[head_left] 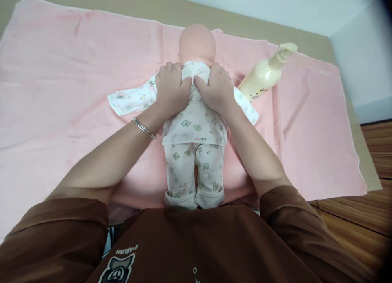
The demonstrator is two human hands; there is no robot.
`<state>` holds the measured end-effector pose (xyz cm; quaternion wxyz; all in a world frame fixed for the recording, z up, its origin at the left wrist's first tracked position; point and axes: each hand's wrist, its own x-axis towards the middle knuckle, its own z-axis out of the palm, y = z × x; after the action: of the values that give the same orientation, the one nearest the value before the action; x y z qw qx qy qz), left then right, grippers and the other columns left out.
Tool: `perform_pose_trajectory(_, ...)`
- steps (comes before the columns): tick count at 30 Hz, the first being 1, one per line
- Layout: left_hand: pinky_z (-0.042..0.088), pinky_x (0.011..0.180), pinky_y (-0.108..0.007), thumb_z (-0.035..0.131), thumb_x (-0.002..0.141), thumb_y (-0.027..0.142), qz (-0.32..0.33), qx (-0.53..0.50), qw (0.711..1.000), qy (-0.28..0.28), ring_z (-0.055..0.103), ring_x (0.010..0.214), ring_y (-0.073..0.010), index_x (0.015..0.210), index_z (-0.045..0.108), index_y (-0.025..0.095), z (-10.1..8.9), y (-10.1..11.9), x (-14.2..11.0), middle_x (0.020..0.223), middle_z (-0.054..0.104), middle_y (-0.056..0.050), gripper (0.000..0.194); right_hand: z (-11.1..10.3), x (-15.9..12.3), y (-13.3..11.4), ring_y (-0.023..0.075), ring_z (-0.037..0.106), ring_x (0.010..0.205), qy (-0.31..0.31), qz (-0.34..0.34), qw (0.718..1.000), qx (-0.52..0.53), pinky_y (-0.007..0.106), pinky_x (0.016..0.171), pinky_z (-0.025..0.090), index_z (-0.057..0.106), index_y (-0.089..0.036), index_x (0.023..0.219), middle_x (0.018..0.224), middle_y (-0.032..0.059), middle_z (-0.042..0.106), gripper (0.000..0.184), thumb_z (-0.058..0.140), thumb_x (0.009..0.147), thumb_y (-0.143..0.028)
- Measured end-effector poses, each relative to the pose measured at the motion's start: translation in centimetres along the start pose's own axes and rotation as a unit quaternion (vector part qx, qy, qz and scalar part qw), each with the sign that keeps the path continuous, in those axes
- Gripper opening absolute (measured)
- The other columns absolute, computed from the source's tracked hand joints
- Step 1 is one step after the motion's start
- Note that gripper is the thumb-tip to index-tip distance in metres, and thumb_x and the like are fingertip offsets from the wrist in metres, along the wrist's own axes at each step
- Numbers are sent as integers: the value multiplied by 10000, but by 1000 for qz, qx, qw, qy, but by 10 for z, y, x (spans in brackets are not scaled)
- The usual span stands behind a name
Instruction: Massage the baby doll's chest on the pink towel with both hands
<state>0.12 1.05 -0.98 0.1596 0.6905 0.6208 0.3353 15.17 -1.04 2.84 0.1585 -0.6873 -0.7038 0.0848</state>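
Brown work top [190, 246] fills the bottom of my view, sleeves shoved up. Baby doll [196, 44] lies on a pink towel [61, 70], head pointing away, wearing a bear-print outfit [196, 125]. Left hand [171, 91], silver bangle [143, 128] on its wrist, and right hand [216, 89] sit cupped over the doll's shoulders, fingers loosely curled on the cloth; can't tell if they're actually gripping. Cream pump bottle [263, 74] lies just beside, on the towel.
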Motion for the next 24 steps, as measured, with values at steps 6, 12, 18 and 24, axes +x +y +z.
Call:
perform_pose_trajectory(6, 341, 1057, -619, 528, 882, 454, 16, -27, 999, 12, 452, 1150, -402, 1045, 581, 286, -3, 3, -2, 1116, 570, -148, 240, -2, -1, -3, 353, 572, 1303, 3, 11, 1000, 7, 542, 1163, 447, 536, -124, 1253, 1309, 163, 612, 443, 468, 1056, -515)
perform_pose_trajectory(12, 339, 1066, -617, 499, 971, 545, 48, -31, 998, 7, 463, 1186, -418, 1068, 584, 278, -12, 3, -12, 1103, 545, -140, 297, -3, 0, 1, 360, 559, 1322, -6, 4, 1000, 11, 577, 1159, 444, 536, -131, 1266, 1315, 161, 599, 473, 428, 1064, -546)
perform_pose_trajectory(18, 453, 986, -611, 430, 1024, 462, 148, 37, 988, -12, 537, 1105, -416, 1044, 575, 239, -31, 19, -35, 1160, 571, -176, 266, -7, 3, 6, 366, 538, 1369, -32, -25, 999, -1, 620, 1191, 401, 545, -122, 1322, 1402, 182, 573, 532, 335, 1104, -559)
perform_pose_trajectory(24, 519, 947, -573, 514, 927, 331, 119, 33, 992, -34, 569, 995, -346, 768, 388, 264, -36, 21, -18, 1002, 589, -143, 213, -25, -24, -12, 395, 491, 1458, -48, -39, 996, -61, 586, 1264, 384, 497, -20, 1464, 1481, 242, 548, 538, 362, 1106, -398)
